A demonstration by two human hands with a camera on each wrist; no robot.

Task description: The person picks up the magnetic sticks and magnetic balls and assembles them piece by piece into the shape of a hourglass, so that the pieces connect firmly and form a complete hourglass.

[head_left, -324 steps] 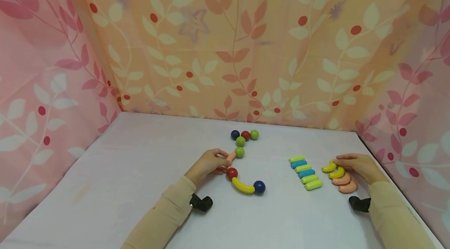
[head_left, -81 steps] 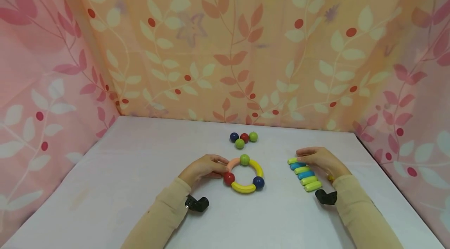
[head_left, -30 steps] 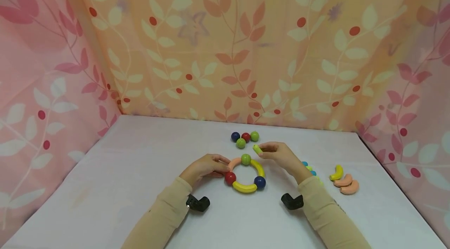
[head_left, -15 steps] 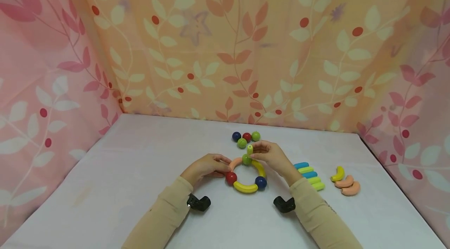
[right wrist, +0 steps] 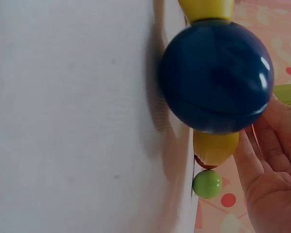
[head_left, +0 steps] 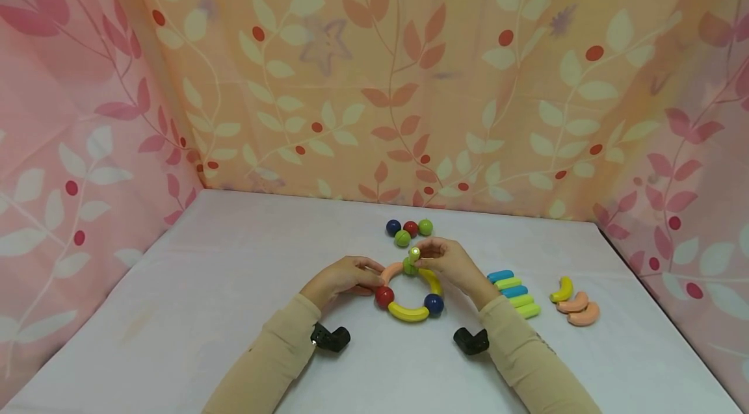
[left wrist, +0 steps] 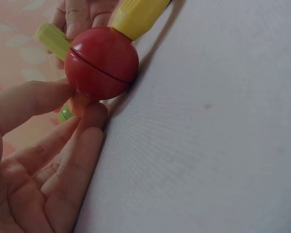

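A ring of toy pieces lies on the white table: a red ball (head_left: 384, 297), a dark blue ball (head_left: 433, 303) and a green ball (head_left: 409, 267), linked by two yellow curved rods (head_left: 408, 313) and a pink curved rod (head_left: 391, 270). My left hand (head_left: 344, 277) pinches the pink rod beside the red ball, as the left wrist view shows. Over at the ring's far side, my right hand (head_left: 449, 262) holds a light green stick (head_left: 415, 252) between thumb and fingers. Its lower end meets the green ball; whether it sits in a hole cannot be seen.
Behind the ring are several loose balls (head_left: 411, 229), blue, red and green. To the right lies a row of blue and light green sticks (head_left: 512, 292). Farther right are a yellow curved rod (head_left: 563, 289) and two pink curved rods (head_left: 584, 314). Patterned cloth (head_left: 374, 76) walls the table.
Earlier a second yellow rod closed the ring. Since then my right hand has taken a light green stick from the row to the green ball; its top now tips toward me. My left hand stays.
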